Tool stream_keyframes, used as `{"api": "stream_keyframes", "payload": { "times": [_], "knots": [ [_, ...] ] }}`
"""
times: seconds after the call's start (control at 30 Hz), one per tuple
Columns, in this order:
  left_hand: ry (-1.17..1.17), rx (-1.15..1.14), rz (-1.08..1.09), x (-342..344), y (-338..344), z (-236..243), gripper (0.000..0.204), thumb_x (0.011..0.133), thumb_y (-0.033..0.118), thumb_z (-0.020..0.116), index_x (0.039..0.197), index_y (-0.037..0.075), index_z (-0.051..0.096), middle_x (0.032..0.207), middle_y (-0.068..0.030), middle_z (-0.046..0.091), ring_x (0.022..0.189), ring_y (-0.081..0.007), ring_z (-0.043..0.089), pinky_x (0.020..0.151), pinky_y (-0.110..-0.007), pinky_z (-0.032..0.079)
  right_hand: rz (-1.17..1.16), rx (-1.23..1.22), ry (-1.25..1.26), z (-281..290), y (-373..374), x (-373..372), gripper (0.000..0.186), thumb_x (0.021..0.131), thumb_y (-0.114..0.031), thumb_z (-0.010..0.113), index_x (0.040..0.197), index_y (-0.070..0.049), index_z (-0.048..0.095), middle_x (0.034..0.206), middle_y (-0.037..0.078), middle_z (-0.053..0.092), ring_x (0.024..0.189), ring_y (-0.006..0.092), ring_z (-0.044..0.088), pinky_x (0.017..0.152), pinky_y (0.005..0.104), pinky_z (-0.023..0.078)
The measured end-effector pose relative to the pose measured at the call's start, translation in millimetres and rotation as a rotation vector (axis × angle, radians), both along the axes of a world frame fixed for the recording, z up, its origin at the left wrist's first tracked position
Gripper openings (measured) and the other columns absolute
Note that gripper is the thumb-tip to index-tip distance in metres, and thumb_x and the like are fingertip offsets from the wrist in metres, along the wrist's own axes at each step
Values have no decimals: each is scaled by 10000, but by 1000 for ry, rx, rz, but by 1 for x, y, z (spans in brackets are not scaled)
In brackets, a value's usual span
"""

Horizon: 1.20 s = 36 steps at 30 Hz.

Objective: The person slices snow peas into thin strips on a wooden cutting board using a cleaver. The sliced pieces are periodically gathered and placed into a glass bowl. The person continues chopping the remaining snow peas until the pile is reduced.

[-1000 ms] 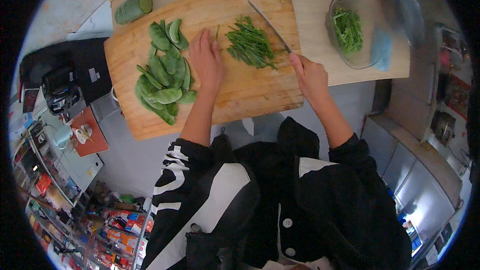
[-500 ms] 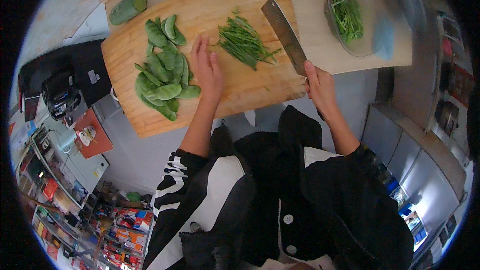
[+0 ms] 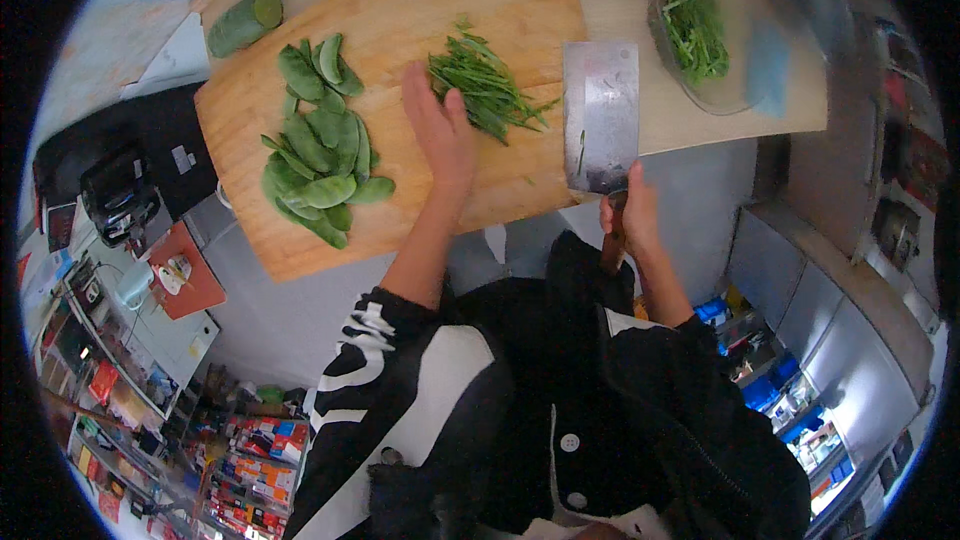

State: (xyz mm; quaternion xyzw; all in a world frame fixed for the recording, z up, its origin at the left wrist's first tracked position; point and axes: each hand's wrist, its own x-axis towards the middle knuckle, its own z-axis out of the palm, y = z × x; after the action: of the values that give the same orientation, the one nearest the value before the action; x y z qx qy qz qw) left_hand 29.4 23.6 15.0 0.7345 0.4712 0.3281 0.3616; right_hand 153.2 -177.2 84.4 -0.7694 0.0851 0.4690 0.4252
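In my right hand (image 3: 636, 218) I grip a cleaver (image 3: 602, 105) by its wooden handle. Its broad blade lies flat-side up past the right edge of the wooden cutting board (image 3: 400, 20), with a green shred stuck near its base. My left hand (image 3: 441, 136) is open, fingers stretched out, at the left side of a pile of cut green strips (image 3: 490, 85). Whether it touches the strips I cannot tell. Farther left on the board lies a heap of flat green bean pods (image 3: 325, 145).
A cut cucumber piece (image 3: 246, 22) lies at the board's far left corner. On the right stands a clear glass bowl (image 3: 735, 90) holding more green strips (image 3: 697, 35). Below left are shelves (image 3: 255, 465) of packaged goods and a black case (image 3: 125, 190).
My left hand has moved right, from the bean pods to the cut strips. The cleaver has turned from edge-on to show its broad face, and my right hand has shifted down.
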Motion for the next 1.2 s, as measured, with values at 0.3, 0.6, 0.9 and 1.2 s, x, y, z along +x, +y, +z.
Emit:
{"api": "stream_keyframes", "payload": {
  "times": [0.3, 0.6, 0.9, 1.2],
  "knots": [
    [-28, 43, -82, 38, 5, 3, 501, 821, 194, 556, 1271, 33, 407, 1360, -202, 302, 1248, -350, 282, 1033, -418, 211, 138, 149, 120, -31, 67, -36, 612, 898, -536, 320, 572, -41, 473, 448, 61, 462, 345, 158, 435, 336, 279, 349],
    [-208, -49, -237, 78, -12, 55, 450, 774, 179, 619, 1186, 35, 508, 1339, -171, 350, 1222, -333, 331, 1008, -398, 269, -69, 282, 78, 34, 59, -36, 541, 905, -447, 399, 576, -26, 482, 459, 69, 469, 339, 158, 436, 333, 287, 344],
    [-437, 19, -633, 277, -63, 92, 372, 815, 189, 554, 1143, 16, 523, 1313, -172, 378, 1211, -346, 344, 1005, -406, 278, -309, 243, -355, 84, 16, 96, 722, 883, -606, 204, 474, -59, 435, 403, 48, 424, 336, 142, 425, 346, 252, 323],
    [-317, -106, -700, 306, -68, 53, 358, 882, 255, 451, 1154, 40, 538, 1322, -164, 384, 1226, -341, 337, 1039, -435, 210, -376, 172, -363, 75, -16, 157, 691, 886, -593, 236, 496, -63, 445, 438, 44, 435, 358, 142, 429, 379, 270, 340]
  ]
}}
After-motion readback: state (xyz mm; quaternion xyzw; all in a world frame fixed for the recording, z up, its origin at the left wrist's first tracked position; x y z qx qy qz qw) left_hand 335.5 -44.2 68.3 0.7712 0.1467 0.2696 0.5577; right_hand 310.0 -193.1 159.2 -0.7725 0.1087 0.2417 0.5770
